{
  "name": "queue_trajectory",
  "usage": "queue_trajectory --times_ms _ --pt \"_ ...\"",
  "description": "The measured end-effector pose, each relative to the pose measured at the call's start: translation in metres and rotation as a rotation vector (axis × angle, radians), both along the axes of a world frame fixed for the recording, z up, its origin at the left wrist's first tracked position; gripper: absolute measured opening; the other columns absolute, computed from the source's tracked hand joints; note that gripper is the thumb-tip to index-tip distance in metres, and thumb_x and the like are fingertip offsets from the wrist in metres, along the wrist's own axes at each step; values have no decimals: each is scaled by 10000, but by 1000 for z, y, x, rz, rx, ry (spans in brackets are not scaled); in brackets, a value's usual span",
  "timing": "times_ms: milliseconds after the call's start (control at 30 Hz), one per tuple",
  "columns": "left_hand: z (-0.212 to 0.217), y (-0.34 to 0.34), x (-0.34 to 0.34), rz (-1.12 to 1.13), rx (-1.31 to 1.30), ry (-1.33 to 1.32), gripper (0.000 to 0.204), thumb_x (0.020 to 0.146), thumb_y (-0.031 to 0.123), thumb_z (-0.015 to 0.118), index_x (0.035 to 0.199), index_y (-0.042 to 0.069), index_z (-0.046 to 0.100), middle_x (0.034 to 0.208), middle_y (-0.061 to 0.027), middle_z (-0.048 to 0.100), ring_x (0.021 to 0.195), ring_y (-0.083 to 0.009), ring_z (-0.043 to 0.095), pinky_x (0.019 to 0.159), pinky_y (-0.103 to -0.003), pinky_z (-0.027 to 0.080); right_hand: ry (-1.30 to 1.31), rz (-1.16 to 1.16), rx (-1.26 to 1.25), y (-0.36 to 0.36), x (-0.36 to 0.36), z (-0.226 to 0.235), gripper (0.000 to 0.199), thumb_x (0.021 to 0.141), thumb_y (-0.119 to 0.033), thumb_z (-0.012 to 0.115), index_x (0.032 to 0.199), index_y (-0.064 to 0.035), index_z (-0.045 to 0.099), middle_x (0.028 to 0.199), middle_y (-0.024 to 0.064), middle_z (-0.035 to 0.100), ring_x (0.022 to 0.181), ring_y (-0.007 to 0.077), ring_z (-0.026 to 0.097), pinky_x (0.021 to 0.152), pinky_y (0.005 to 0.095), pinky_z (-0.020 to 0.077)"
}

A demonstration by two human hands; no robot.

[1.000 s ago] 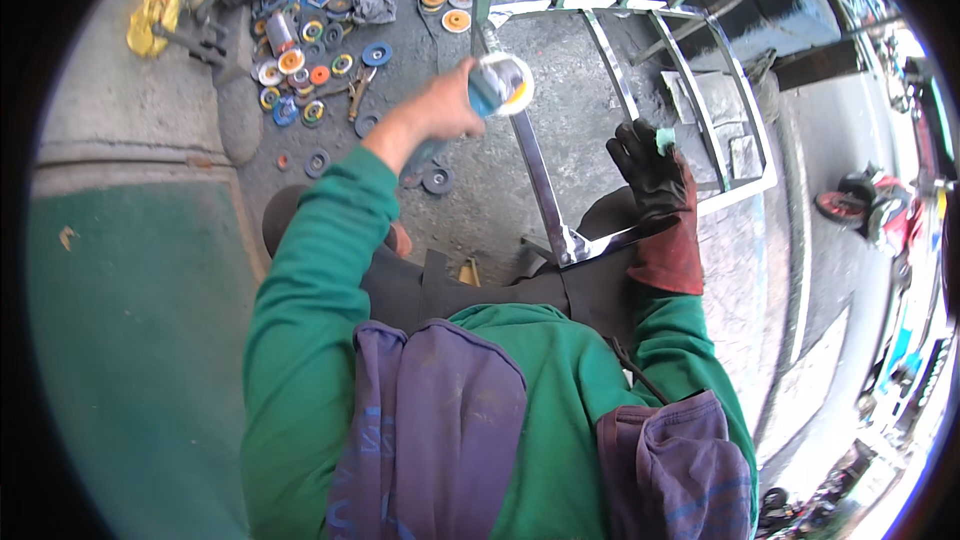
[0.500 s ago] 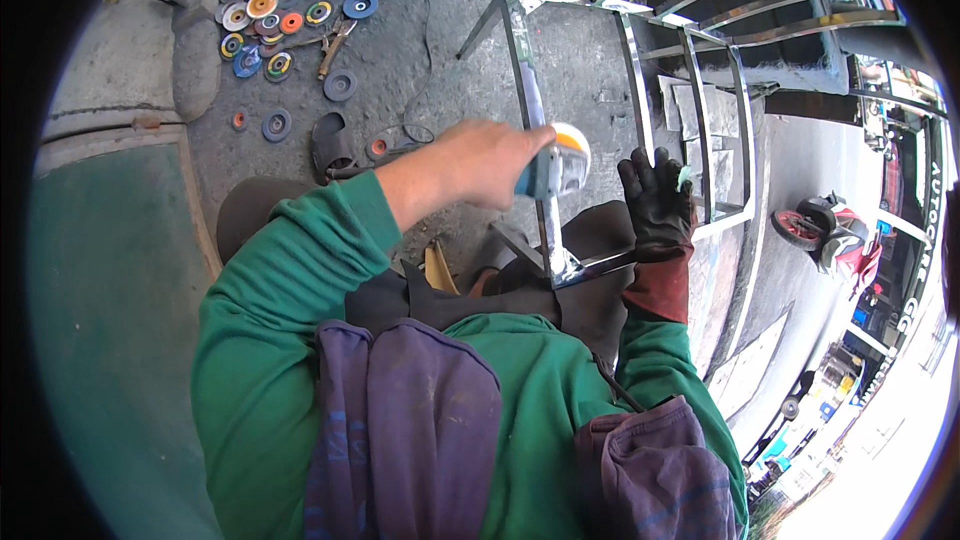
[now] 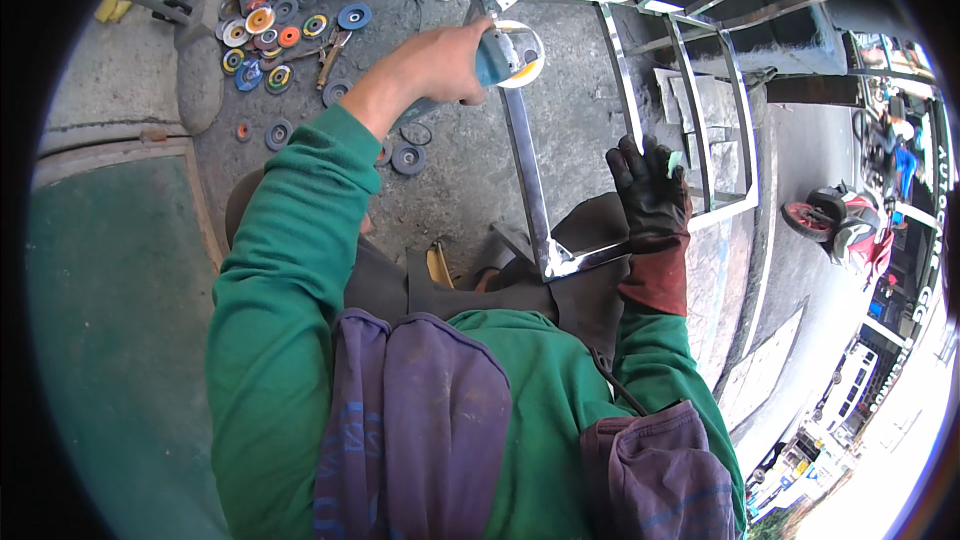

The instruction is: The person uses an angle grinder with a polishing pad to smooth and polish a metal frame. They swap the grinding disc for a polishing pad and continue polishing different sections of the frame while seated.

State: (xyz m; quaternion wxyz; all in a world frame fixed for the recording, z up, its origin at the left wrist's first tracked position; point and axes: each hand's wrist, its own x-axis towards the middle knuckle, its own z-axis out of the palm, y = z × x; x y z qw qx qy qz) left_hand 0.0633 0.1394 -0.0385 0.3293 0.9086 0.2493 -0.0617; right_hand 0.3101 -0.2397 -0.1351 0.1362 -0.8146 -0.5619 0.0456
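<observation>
Head view shows the person's left hand [image 3: 447, 62], bare, its grip closed around the body of a teal angle grinder [image 3: 492, 60], whose disc lies over the left rail of a shiny metal frame [image 3: 526, 172]; contact there cannot be told. Gloved, the right hand [image 3: 652, 190] lies over the frame's near rail; whether its grip clasps the metal is unclear. Grinding discs [image 3: 354, 17] litter the floor [image 3: 445, 155] at upper left, and a red motorcycle [image 3: 850, 230] stands far right.
</observation>
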Motion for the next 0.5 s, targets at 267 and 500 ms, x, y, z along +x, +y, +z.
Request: queue_trajectory --times_ms 267,500 --pt "-4 11 -5 86 -1 8 1070 668 183 841 1618 6 380 1229 -270 738 1133 -409 736 961 -461 594 -408 88 -221 0 0 13 439 1098 -341 509 1495 -158 556 1528 93 581 1452 340 491 1213 534 383" --pt "1 3 -9 70 -13 -5 1042 673 159 838 1598 -7 387 1218 -258 743 1128 -410 738 945 -478 600 -148 8 29 -2 2 -2 416 1101 -340 548 1509 -270 585 1499 -17 645 1402 247 568 1180 400 460"
